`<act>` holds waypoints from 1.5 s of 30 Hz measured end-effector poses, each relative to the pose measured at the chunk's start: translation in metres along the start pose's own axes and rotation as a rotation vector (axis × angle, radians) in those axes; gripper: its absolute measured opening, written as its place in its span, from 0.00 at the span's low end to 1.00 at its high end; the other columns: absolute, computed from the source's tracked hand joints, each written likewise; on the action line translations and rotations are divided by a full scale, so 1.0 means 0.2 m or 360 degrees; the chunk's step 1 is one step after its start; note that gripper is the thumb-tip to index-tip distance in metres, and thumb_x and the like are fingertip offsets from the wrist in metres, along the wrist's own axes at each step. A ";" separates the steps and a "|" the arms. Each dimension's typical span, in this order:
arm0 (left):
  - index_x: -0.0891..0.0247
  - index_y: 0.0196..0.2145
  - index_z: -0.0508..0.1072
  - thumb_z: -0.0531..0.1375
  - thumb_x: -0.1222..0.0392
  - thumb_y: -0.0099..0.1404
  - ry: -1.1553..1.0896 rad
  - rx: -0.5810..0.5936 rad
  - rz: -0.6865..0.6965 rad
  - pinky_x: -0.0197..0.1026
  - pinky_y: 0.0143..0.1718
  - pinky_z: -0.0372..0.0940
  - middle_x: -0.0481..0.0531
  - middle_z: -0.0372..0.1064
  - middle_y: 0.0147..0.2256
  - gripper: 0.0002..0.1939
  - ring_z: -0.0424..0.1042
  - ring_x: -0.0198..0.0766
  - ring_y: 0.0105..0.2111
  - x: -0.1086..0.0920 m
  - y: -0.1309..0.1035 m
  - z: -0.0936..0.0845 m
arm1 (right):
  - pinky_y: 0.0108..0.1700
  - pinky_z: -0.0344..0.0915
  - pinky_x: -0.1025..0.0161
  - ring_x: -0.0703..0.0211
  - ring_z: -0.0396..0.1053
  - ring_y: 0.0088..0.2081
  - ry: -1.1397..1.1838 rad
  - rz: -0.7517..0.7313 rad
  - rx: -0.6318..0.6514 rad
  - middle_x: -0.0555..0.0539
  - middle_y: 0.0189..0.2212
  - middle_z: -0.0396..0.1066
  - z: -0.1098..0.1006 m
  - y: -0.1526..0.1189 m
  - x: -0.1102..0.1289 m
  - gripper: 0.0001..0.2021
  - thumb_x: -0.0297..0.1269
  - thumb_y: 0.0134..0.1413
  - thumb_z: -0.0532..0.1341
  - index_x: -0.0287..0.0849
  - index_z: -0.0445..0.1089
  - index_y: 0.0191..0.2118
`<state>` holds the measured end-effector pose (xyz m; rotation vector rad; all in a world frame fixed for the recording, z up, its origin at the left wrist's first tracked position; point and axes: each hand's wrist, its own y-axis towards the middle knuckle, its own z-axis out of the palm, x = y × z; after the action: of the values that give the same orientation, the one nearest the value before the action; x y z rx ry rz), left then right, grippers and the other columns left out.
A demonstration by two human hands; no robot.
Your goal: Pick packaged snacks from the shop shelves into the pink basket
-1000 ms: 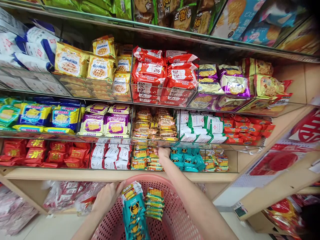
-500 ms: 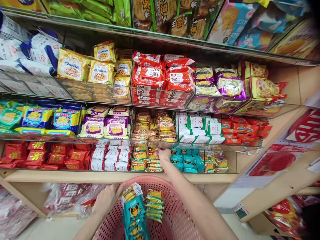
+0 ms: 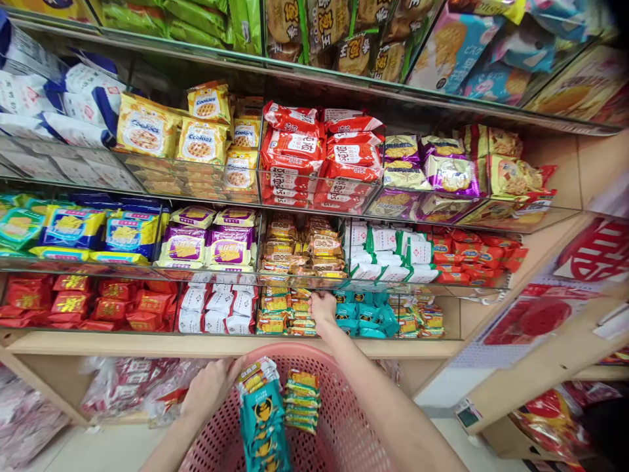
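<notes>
My left hand [image 3: 211,388] is closed around the rim of a pink perforated plastic basket [image 3: 339,380]. Inside it stand a stack of teal snack packets [image 3: 265,423] and, beside that, a stack of small yellow-and-green snack packets [image 3: 301,401]. On the bottom shelf row, my right hand [image 3: 323,308] reaches over the glass front, its fingers closed at the edge of some yellow-and-green snack packets [image 3: 301,308]; the fingertips are partly hidden. Just to its right lie teal snack packets [image 3: 368,313] of the same look as those in the basket.
Glass fronts edge the shelf rows, and a wooden ledge [image 3: 147,343] runs beneath the lowest. Above sit brown packets [image 3: 324,246], white-and-green packets [image 3: 386,252] and red packets [image 3: 297,144]. Clear bags [image 3: 132,387] lie under the ledge at left. A slanted wooden post [image 3: 531,354] stands at right.
The view has shifted slightly. My right hand has moved a little at the yellow-and-green packets, with its fingers now showing more clearly. My left hand stays on the basket rim.
</notes>
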<state>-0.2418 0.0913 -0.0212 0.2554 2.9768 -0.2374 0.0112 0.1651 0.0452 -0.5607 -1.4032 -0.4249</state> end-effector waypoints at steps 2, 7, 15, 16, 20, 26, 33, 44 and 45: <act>0.62 0.49 0.70 0.44 0.49 0.69 -0.0008 0.0001 0.0008 0.42 0.43 0.63 0.63 0.72 0.45 0.23 0.72 0.47 0.46 0.00 0.00 0.00 | 0.14 0.53 0.69 0.65 0.60 0.12 0.0002 -0.0008 0.0012 0.55 0.14 0.64 -0.01 -0.01 -0.01 0.03 0.30 0.47 0.59 0.43 0.63 0.28; 0.63 0.48 0.70 0.44 0.47 0.68 -0.0066 0.0003 -0.0054 0.42 0.43 0.63 0.63 0.73 0.42 0.24 0.73 0.47 0.45 0.00 0.00 -0.01 | 0.20 0.64 0.63 0.55 0.70 0.18 0.0058 0.0025 0.0105 0.52 0.17 0.68 -0.03 -0.04 -0.02 0.04 0.31 0.50 0.56 0.46 0.59 0.32; 0.61 0.50 0.69 0.44 0.48 0.68 -0.0021 -0.0034 -0.0006 0.40 0.41 0.63 0.60 0.74 0.39 0.23 0.74 0.45 0.43 0.00 0.00 -0.01 | 0.38 0.72 0.61 0.57 0.76 0.30 0.0420 0.0074 0.0233 0.53 0.23 0.67 -0.05 -0.08 0.01 0.05 0.29 0.53 0.54 0.44 0.56 0.30; 0.61 0.50 0.69 0.44 0.48 0.68 -0.0012 -0.0042 -0.0004 0.39 0.41 0.63 0.60 0.74 0.39 0.22 0.74 0.45 0.42 0.00 0.00 -0.01 | 0.40 0.72 0.61 0.58 0.76 0.31 0.0463 0.0066 0.0239 0.54 0.23 0.67 -0.06 -0.09 0.01 0.05 0.30 0.53 0.54 0.44 0.56 0.30; 0.60 0.52 0.67 0.46 0.49 0.68 0.0052 -0.0105 0.0035 0.38 0.41 0.63 0.59 0.73 0.40 0.21 0.73 0.44 0.42 0.01 -0.01 0.01 | 0.42 0.71 0.61 0.57 0.76 0.34 0.0595 0.0017 0.0260 0.55 0.25 0.66 -0.15 -0.15 0.01 0.07 0.35 0.50 0.59 0.43 0.58 0.31; 0.59 0.53 0.66 0.42 0.50 0.69 0.0000 -0.0065 0.0042 0.41 0.41 0.63 0.60 0.73 0.41 0.23 0.73 0.47 0.44 0.00 -0.01 -0.01 | 0.46 0.69 0.57 0.52 0.75 0.40 0.0486 -0.0140 0.0443 0.53 0.29 0.69 -0.46 -0.40 -0.06 0.15 0.48 0.47 0.64 0.44 0.62 0.32; 0.61 0.48 0.71 0.39 0.43 0.68 -0.0120 -0.0083 -0.0055 0.46 0.39 0.65 0.61 0.75 0.37 0.28 0.75 0.52 0.42 -0.04 -0.02 -0.03 | 0.43 0.70 0.54 0.52 0.75 0.38 0.0087 0.0094 0.0618 0.49 0.30 0.71 -0.62 -0.62 -0.27 0.17 0.53 0.49 0.61 0.44 0.63 0.31; 0.60 0.52 0.68 0.39 0.48 0.69 0.0081 -0.0045 0.0000 0.45 0.37 0.65 0.62 0.75 0.38 0.26 0.75 0.52 0.41 -0.04 -0.03 -0.04 | 0.43 0.70 0.58 0.49 0.75 0.39 0.0350 0.0601 0.0384 0.51 0.28 0.71 -0.49 -0.64 -0.32 0.19 0.47 0.34 0.68 0.42 0.60 0.29; 0.61 0.52 0.68 0.40 0.48 0.69 0.0092 -0.0039 0.0009 0.45 0.37 0.65 0.62 0.75 0.38 0.26 0.75 0.52 0.41 -0.04 -0.03 -0.04 | 0.43 0.70 0.59 0.49 0.76 0.39 0.0378 0.0631 0.0355 0.52 0.27 0.71 -0.48 -0.64 -0.32 0.20 0.46 0.33 0.68 0.43 0.60 0.28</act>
<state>-0.2360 0.0853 -0.0111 0.2723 3.0337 -0.1960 0.0039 0.0018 -0.0108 -0.5689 -1.0622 -0.0133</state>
